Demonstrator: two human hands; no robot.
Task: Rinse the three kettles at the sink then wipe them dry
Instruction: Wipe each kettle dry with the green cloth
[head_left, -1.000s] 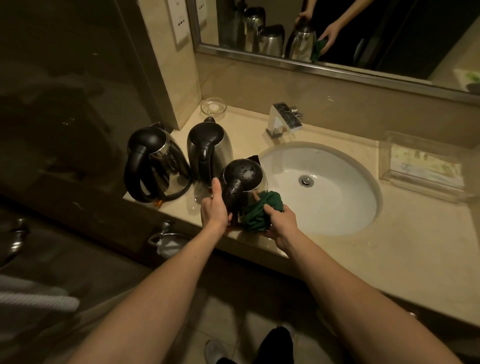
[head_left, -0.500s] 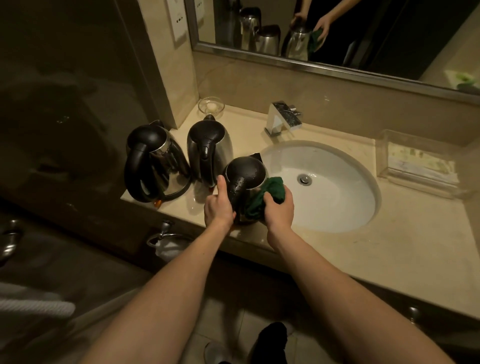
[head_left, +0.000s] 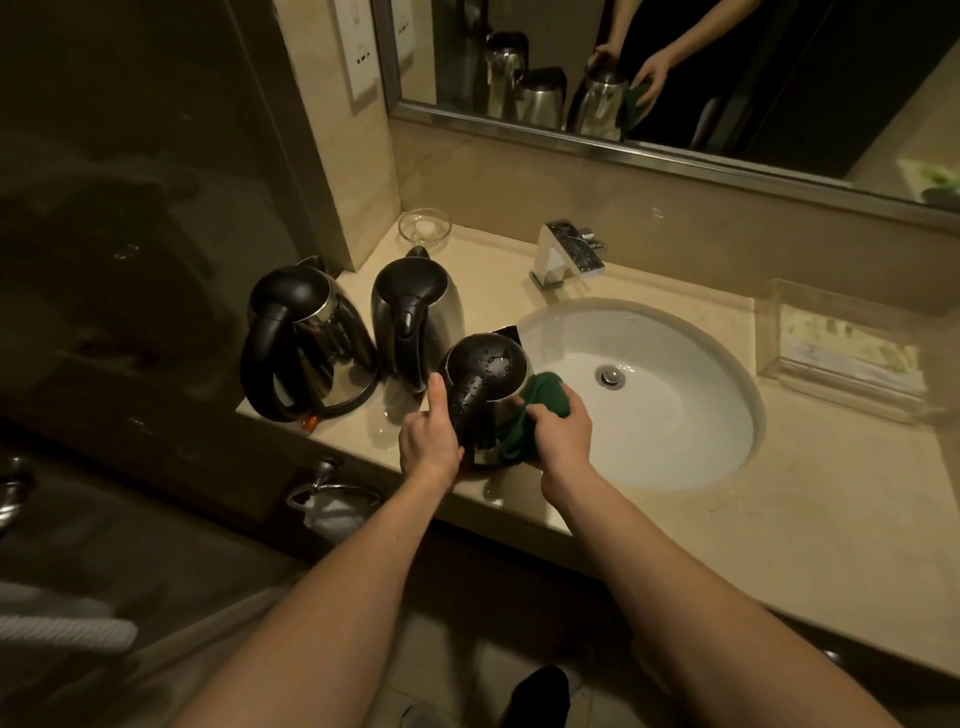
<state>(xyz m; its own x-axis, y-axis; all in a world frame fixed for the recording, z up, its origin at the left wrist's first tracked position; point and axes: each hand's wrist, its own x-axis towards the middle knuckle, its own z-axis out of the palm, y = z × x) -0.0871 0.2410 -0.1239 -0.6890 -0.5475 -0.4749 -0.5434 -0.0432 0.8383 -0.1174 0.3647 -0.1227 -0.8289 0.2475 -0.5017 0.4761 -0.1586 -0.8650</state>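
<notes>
Holds the black handle of the near kettle (head_left: 485, 361) in the left grip (head_left: 428, 441), fingers curled round it, thumb pointing up. Clutches a bunched green cloth (head_left: 543, 389) in the right grip (head_left: 563, 431) and presses it to that kettle's right side. Rests the kettle at the near edge of the surface (head_left: 779, 519), just left of the sink (head_left: 675, 441), water drops on its lid. Has the middle kettle (head_left: 415, 306) and the left kettle (head_left: 311, 332) upright side by side farther left. Beyond those, a glass dish (head_left: 424, 228) in the far corner; behind the sink, a tap (head_left: 569, 254); at far right, a clear tray (head_left: 841, 348).
</notes>
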